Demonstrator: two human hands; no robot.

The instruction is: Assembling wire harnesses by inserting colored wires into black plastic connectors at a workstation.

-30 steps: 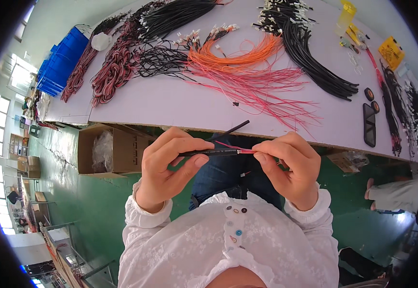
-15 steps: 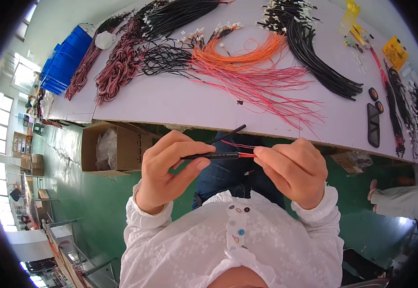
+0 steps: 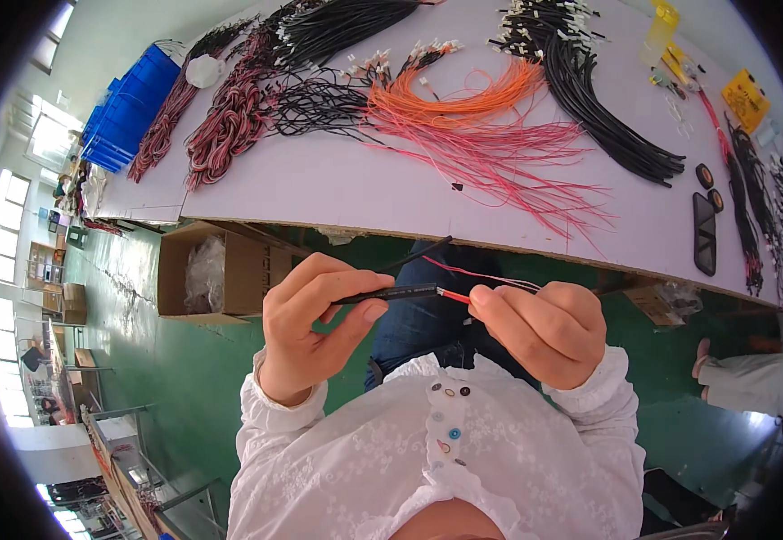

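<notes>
Between the thumb and fingers of my left hand is a black cable sleeve, held nearly level and pointing right. Red wires show at its right end, with a small pale bit at the sleeve's mouth. My right hand is closed in a pinch on these wires, close to that end. Behind the sleeve a second black cable end sticks up toward the table, and thin pink wires trail toward my right knuckles. Both hands are in front of the table edge, above my lap.
On the pale table lie pink wires, orange wires, black cables and dark red bundles. A black holder lies at right, a blue bin at far left. Below stands a cardboard box.
My right hand has dipped slightly, and so has the wire in its pinch. The sleeve's end has shifted a little left. More of the thin pink wires shows behind my right fingers.
</notes>
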